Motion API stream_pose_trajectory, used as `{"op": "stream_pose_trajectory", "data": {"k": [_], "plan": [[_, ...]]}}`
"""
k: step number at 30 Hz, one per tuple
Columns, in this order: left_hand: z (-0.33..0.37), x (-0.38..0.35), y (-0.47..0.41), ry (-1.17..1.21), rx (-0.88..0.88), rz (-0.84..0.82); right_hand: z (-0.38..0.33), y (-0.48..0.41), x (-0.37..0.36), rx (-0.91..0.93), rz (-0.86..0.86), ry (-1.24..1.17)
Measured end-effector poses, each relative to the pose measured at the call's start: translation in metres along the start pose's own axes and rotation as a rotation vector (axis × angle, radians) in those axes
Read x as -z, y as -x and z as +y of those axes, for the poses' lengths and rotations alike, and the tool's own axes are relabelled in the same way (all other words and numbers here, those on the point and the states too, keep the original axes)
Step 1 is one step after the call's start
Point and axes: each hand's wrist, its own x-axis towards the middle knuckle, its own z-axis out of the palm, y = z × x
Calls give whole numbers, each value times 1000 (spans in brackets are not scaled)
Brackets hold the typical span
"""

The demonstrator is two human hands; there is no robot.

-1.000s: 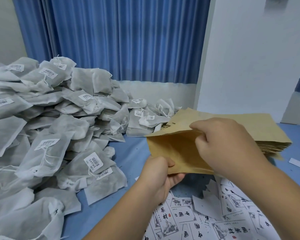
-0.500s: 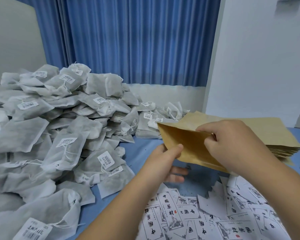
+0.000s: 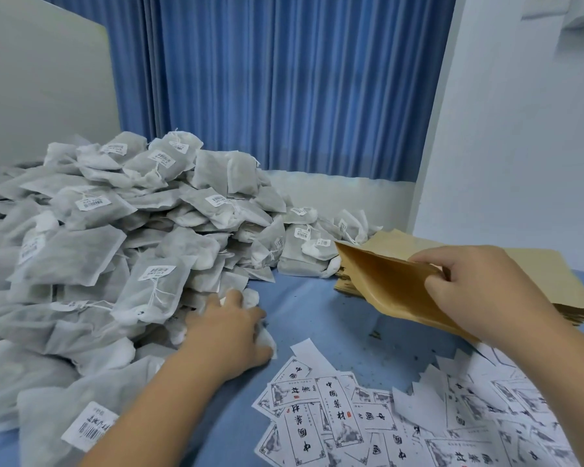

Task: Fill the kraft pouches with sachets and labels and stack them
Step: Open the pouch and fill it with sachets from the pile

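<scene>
The right hand (image 3: pixel 469 291) pinches one kraft pouch (image 3: pixel 385 288) near its top edge, thumb in front and fingers behind. The pouch hangs tilted in the air, just above the blue desk (image 3: pixel 317 308) and in front of the flat stack of pouches (image 3: pixel 553 274). The picture does not show if its mouth is open.

The left hand (image 3: pixel 226 328) has its fingers bent over a white sachet (image 3: pixel 252 298) at the foot of the big pile of sachets (image 3: pixel 132 247). I cannot tell if it has a real grip on it or only rests on it.

The step looks like this: get one sachet and put it in the pouch. To do it well, take only one sachet. The strings and tags can catch on each other, so lift slowly and shake off any sachet that comes along. Pick from the edge of the pile, so the tall part does not slide down.

The right hand should hold the pouch steady and spread its mouth wide. Then the sachet can go in flat, with no crumpling.

The labels (image 3: pixel 334 412) lie loose on the desk near the person. One goes in after the sachet, I think. No filled pouch can be seen.
</scene>
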Motion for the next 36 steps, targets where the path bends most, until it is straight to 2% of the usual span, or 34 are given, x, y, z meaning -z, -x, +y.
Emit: {"op": "stream_pose_trajectory", "data": {"k": [3, 6, 10, 17, 26, 30, 33, 36], "plan": [[-7, 0, -1, 29, -80, -69, 2, -1, -1, -6, 6, 5], [-9, -2, 3, 73, -125, -69, 4, -3, -4, 1, 7, 14], [7, -5, 4, 74, -134, 36, 6, -3, -6, 13, -1, 16], [9, -10, -8, 331, -86, 211, 8, -4, -5, 34, 19, 13], [18, -28, -7, 162, -48, 113, 10, -5, -6, 85, 4, -5], [14, -21, -10, 216, -6, 152, 12, -5, -6, 86, -2, -2], [12, -13, -5, 332, -79, 227, 14, -6, -7, 92, -4, -1], [25, 2, 10, 592, -290, 373, 16, -8, -8, 98, -7, 0]]}}
